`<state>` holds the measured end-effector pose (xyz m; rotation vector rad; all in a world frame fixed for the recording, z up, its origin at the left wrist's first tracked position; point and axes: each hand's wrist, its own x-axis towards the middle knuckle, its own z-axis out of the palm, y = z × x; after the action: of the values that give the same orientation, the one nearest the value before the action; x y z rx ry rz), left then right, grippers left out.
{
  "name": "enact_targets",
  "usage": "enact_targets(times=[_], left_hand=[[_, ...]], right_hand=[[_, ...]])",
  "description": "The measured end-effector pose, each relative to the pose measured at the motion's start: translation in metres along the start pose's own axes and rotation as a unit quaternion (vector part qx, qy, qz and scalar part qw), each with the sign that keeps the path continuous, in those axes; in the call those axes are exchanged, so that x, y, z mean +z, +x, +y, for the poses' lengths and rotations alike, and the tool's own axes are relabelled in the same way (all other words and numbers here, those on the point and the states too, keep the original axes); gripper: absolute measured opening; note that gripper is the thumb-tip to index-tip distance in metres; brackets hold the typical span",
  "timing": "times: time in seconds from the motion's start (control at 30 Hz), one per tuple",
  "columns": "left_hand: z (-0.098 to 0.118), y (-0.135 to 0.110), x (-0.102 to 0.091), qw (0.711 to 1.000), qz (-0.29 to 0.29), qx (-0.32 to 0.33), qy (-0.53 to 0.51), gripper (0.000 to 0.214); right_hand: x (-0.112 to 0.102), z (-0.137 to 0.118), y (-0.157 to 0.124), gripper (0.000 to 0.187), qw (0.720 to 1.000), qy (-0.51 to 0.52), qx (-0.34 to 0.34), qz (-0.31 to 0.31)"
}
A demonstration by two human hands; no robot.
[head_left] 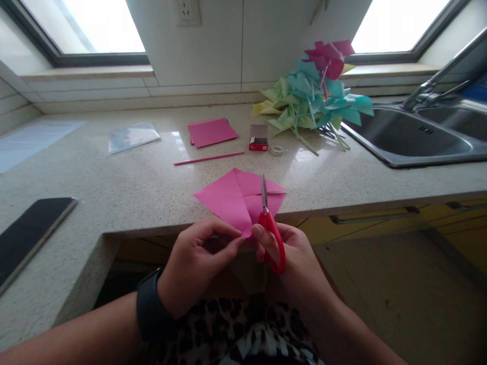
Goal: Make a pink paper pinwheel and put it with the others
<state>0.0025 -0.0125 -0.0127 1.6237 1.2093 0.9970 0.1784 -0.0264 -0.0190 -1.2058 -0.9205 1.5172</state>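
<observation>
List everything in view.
counter: 1, pale, centre
sheet: 1, pink, counter edge
scissors: 1, red, over sheet
papers: 2+, pink, middle
stick: 1, pink, middle
box: 1, red/grey, middle
tape: 1, white, beside box
sink: 1, steel, right
faucet: 1, silver, right
pinwheels: several, multicoloured, back
packet: 1, clear, left
slab: 1, black, left
document: 1, white, left
outlet: 1, white, back
windows: 2, white, back
wristband: 1, black, left
left hand: 1, bare, pinching sheet
right hand: 1, bare, holding scissors

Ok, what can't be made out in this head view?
In the head view:
Scissors: handle partly hidden by the right hand.
Held pink paper: near corner partly covered by the left hand.
White sheet: markings too faint; picture's left edge cuts it off.
Red box: lettering too small.
Sink: cut off by picture's right edge.
</observation>
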Motion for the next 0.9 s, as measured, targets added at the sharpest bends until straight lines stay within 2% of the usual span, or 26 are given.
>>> enact_targets(times=[0.23,0.37,0.47,0.6,0.9], left_hand=[[0.003,0.0,0.001,0.997,-0.036,-0.041,-0.052,0.018],[0.003,0.003,0.001,0.981,-0.097,-0.135,-0.102,0.034],[0.001,0.005,0.003,0.959,-0.14,-0.172,-0.178,0.03],[0.0,0.007,0.006,0.953,-0.125,-0.167,-0.22,0.031],[0.005,0.007,0.005,0.961,-0.114,-0.165,-0.191,0.025]], right_hand=[[0.001,0.005,0.001,0.041,1.0,0.025,-0.008,0.015],[0.001,0.008,0.002,0.043,1.0,0.012,-0.018,0.017],[0.001,0.01,0.003,0.042,1.0,0.01,-0.015,0.016],[0.003,0.013,0.003,0.04,1.0,0.024,-0.009,0.011],[0.007,0.012,0.003,0.038,0.999,0.026,0.003,0.026]])
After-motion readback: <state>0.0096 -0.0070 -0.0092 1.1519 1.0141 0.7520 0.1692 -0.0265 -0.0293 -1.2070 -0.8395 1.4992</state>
